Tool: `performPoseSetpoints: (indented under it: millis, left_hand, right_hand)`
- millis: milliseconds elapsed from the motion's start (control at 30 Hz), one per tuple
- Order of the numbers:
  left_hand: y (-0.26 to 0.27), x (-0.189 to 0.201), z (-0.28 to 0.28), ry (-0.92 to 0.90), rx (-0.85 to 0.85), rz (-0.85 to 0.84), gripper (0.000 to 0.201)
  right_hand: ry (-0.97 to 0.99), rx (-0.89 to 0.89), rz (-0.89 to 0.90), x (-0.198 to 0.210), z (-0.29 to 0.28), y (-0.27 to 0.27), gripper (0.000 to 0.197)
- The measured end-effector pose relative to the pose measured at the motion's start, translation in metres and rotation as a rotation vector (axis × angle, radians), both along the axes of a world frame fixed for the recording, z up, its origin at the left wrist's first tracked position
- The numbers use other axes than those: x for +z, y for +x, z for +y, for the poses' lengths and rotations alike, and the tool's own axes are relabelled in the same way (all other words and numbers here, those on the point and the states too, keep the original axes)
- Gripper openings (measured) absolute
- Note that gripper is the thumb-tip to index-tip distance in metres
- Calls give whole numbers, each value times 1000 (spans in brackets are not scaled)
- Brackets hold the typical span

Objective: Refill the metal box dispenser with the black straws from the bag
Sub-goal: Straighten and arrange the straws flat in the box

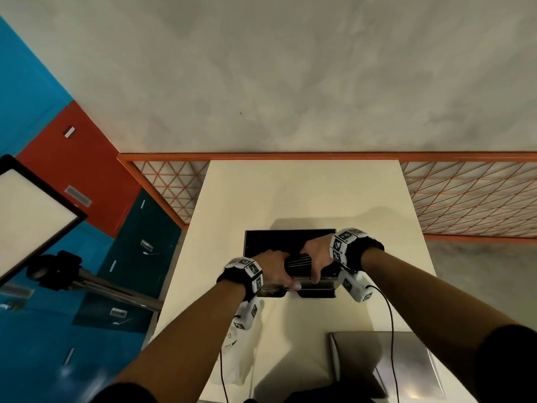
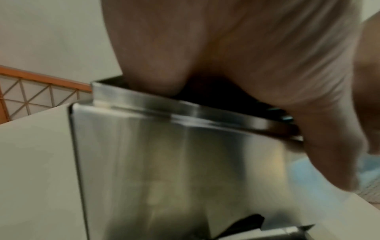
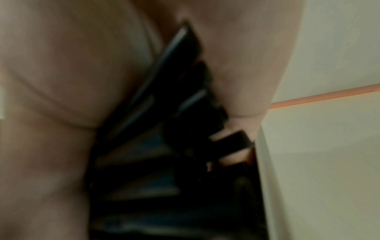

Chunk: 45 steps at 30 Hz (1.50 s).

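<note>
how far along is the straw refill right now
Done: the flat metal lid lies off on the white table, and the white plastic bag lies set aside. In hand: both the left hand and right hand hold a bundle of black straws at the open top of the shiny metal box dispenser. Left: release the bundle inside and put the lid back.

The head camera looks steeply down over both forearms at the white table [image 1: 302, 196] and the open metal box [image 1: 290, 242]. The left wrist camera sits low and close beside the box's steel wall [image 2: 164, 162]. The right wrist camera looks from very close at the black straws [image 3: 164, 129], blurred. All three views share the box opening.
</note>
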<state>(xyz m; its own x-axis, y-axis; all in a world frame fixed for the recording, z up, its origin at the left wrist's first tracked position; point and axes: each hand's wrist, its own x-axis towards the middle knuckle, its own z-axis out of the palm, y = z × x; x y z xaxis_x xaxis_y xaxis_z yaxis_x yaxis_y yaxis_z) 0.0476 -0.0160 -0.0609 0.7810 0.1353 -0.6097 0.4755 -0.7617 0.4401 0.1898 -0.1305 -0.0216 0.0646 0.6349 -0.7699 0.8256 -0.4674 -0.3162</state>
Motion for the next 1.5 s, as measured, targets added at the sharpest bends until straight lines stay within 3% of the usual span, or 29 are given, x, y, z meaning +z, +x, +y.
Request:
performPoseSetpoints:
  millis: [200, 267, 333, 467, 533, 833, 1100, 1233, 1333, 1400, 1500]
  left_hand:
    - [17, -4, 12, -30, -92, 157, 74]
    - [18, -5, 13, -44, -77, 160, 64]
    - [17, -7, 13, -47, -62, 148, 50]
    - [21, -7, 14, -51, -101, 118, 58]
    - [23, -4, 17, -76, -111, 116, 53]
    - [36, 21, 29, -69, -86, 71, 50]
    - [39, 22, 24, 280, -167, -199, 50]
    - [26, 6, 19, 400, -205, -319, 54]
    - [13, -6, 18, 448, -172, -346, 70]
    - [6, -11, 19, 434, -131, -360, 79]
    - [-5, -14, 20, 329, -36, -424, 81]
  right_hand:
    - [181, -146, 72, -2, -16, 7, 40]
    - [281, -238, 94, -5, -25, 8, 39]
    - [423, -385, 116, -8, -37, 8, 35]
    - [802, -798, 94, -16, -62, -16, 21]
    - [914, -914, 62, -23, -66, -29, 18]
    - [1095, -1248, -31, -34, -42, -33, 20]
    - [1140, -1223, -89, -40, -36, -27, 20]
    - [1094, -892, -228, -49, -33, -31, 22]
    - [1025, -642, -320, -52, -34, -26, 35]
    - [985, -553, -340, -49, -37, -22, 41]
    - [1047, -510, -361, -36, -42, -23, 29]
